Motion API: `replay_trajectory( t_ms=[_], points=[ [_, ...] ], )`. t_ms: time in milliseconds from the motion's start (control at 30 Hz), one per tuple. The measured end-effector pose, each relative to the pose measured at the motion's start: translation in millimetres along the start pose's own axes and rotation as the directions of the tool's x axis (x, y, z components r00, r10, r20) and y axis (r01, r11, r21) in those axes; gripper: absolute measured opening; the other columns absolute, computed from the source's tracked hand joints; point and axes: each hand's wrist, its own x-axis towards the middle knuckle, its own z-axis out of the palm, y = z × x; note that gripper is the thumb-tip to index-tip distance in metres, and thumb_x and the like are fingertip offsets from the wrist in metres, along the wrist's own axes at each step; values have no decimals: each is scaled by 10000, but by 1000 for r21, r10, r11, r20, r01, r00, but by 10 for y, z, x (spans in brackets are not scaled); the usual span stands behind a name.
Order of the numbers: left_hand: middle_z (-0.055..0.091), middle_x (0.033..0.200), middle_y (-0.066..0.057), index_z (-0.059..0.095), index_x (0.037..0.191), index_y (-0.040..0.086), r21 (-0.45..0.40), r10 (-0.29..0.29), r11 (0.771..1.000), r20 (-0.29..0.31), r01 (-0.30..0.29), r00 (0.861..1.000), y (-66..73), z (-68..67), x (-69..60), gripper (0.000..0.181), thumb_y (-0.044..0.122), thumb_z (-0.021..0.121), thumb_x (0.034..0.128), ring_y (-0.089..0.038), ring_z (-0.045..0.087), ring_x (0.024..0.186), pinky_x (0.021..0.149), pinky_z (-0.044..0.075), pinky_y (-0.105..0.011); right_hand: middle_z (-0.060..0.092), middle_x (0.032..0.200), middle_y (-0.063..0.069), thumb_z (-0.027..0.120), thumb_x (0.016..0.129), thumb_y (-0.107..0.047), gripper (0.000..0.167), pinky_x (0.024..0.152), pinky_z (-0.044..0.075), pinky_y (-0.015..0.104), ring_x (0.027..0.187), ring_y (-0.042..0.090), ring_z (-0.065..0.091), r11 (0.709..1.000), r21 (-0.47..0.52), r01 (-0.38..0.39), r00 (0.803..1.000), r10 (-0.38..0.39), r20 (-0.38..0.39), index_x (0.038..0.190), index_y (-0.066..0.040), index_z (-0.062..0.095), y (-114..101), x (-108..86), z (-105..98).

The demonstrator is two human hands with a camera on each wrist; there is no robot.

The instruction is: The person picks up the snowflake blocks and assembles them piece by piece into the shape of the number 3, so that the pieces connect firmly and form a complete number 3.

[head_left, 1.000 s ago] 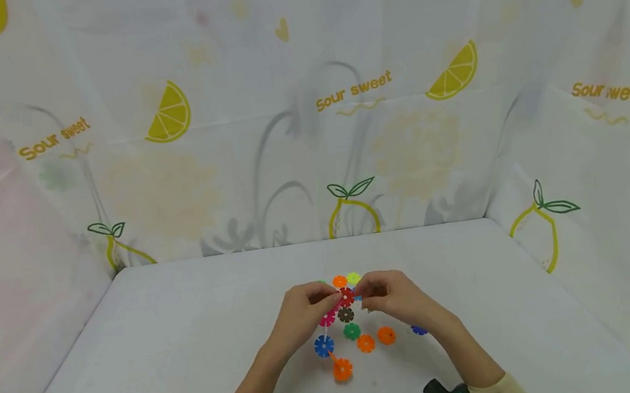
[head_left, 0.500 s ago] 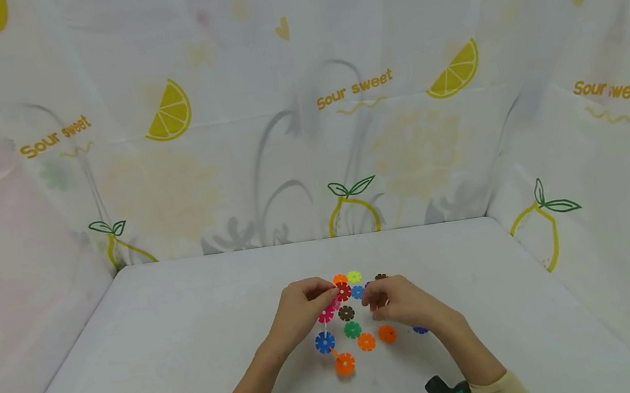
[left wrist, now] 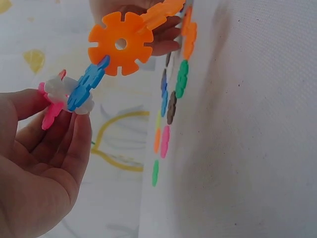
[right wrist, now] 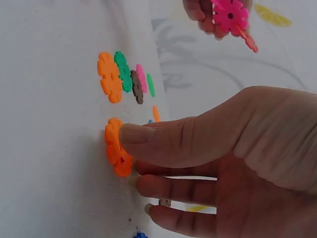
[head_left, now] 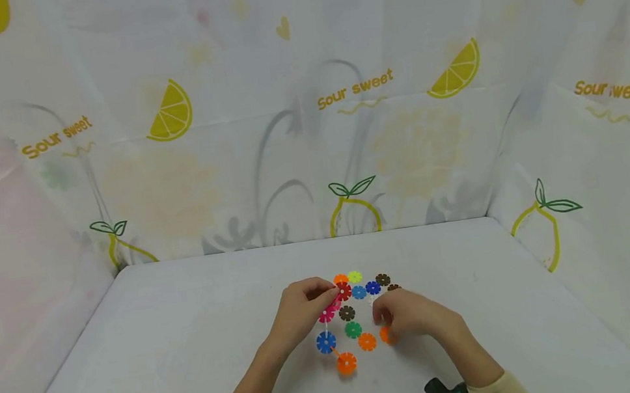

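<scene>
Discs (head_left: 353, 330) on table (head_left: 135, 363), orange one (head_left: 384, 335) partly behind right hand (head_left: 414, 312)

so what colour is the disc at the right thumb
Orange disc, clearest in the right wrist view.

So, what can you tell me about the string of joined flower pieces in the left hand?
The string of flower pieces is made of notched, plastic-looking discs slotted together at angles, in red, pink, white, blue and orange. The orange disc facing the left wrist view has a round center hole. The left hand pinches the other end and partly hides it. In the head view, the orange end points toward the person.
</scene>
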Motion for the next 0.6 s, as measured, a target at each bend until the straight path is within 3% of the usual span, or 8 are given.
replay_trajectory(
  t_ms=[333,600],
  points=[
    [732,902,3,749,971,172,-10,4,1000,17,-3,1000,-14,11,1,160,313,681,939,-138,630,803,718,543,-223,574,748,5,790,701,55,251,635,465,326,723,188,515,999,-41,1,1000,-1,-2,816,-96,626,-27,-9,51],
    [731,900,12,749,969,175,-4,5,1000,19,-5,1000,-26,15,2,161,318,682,937,-137,630,804,716,544,-230,564,731,-15,652,766,89,199,628,445,273,729,156,509,996,-47,74,996,-76,-41,781,-109,639,0,25,47]
  ],
)
